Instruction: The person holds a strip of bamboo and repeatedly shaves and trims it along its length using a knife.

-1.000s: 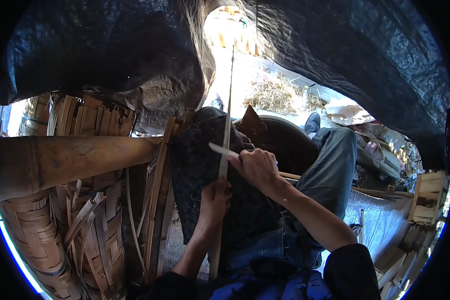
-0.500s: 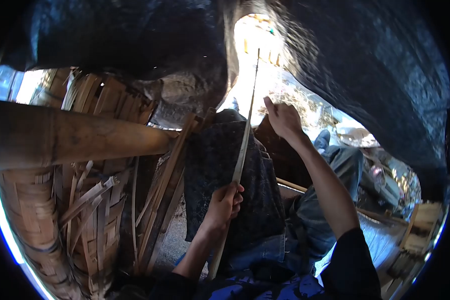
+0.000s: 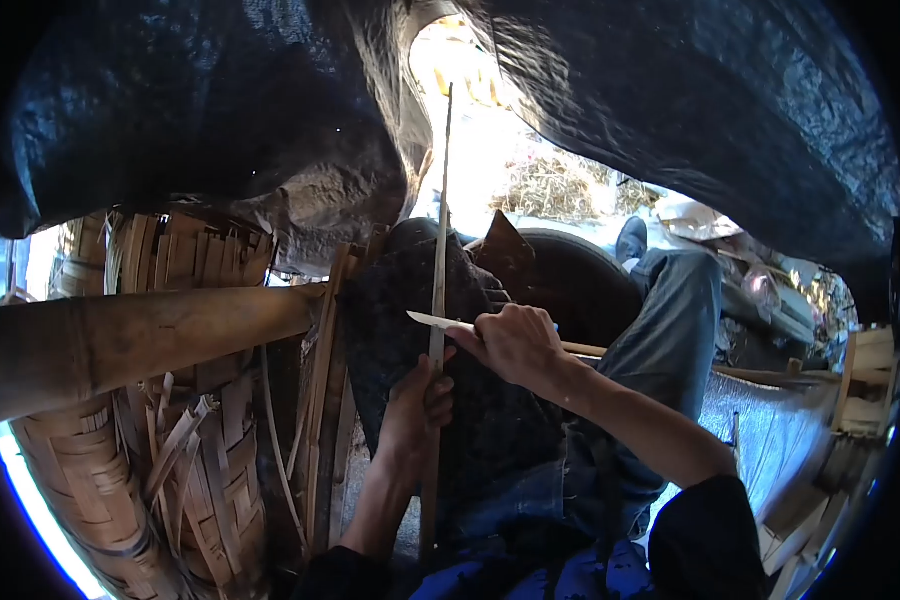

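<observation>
A long, narrow bamboo strip (image 3: 441, 260) stands nearly upright in the view, running from my lap up toward the bright gap. My left hand (image 3: 417, 400) is closed around its lower part. In my right hand (image 3: 520, 340) is a knife (image 3: 432, 320), its pale blade pointing left. The blade lies across the strip just above my left hand; whether it cuts into the strip I cannot tell. Beneath the strip a dark cloth (image 3: 390, 300) covers my leg.
A thick bamboo pole (image 3: 140, 335) juts in from the left, above woven bamboo baskets (image 3: 80, 470) with split strips. Dark plastic sheeting (image 3: 670, 90) hangs overhead. Bamboo pieces (image 3: 865, 380) stand at the right. Dry straw (image 3: 550, 185) lies outside beyond the gap.
My right hand has come down and back from the strip's upper part, and the knife blade now shows across the strip near my left hand. The view has shifted somewhat.
</observation>
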`<state>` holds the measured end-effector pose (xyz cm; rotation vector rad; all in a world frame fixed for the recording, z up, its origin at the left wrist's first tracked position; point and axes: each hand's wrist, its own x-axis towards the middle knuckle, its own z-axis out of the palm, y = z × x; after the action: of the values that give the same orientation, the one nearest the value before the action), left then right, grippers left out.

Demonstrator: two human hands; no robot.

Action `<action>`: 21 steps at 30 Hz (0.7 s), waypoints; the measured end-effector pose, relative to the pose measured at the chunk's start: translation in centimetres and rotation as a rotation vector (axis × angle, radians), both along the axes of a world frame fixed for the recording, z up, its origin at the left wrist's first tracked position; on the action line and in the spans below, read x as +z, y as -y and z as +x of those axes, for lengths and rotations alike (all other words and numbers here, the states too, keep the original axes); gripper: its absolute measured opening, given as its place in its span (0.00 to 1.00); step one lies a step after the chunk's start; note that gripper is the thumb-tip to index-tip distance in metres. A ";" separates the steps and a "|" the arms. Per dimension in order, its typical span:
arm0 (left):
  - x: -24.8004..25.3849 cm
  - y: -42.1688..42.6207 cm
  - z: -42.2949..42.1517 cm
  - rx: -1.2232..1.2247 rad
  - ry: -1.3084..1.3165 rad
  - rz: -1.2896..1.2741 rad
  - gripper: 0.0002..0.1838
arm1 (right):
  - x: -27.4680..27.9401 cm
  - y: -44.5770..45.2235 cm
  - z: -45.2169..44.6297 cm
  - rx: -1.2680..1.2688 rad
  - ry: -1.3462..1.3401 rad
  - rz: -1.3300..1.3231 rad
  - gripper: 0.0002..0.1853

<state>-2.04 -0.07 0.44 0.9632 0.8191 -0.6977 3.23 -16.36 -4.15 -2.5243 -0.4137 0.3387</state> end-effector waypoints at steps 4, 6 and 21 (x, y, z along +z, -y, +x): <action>0.1 1.0 -0.3 0.036 0.043 0.125 0.21 | 0.9 0.2 0.3 0.008 0.022 -0.104 0.34; 0.0 1.2 -0.5 0.059 0.035 0.144 0.21 | 0.7 0.3 0.5 0.025 0.079 -0.126 0.35; 0.2 3.4 -1.8 -0.047 0.070 0.252 0.18 | -2.1 1.2 6.7 -0.169 0.258 -0.172 0.36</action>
<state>-3.84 -3.45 0.61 1.2308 0.8371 -0.6064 9.97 -17.57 -6.29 -2.7597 -0.2743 -0.0180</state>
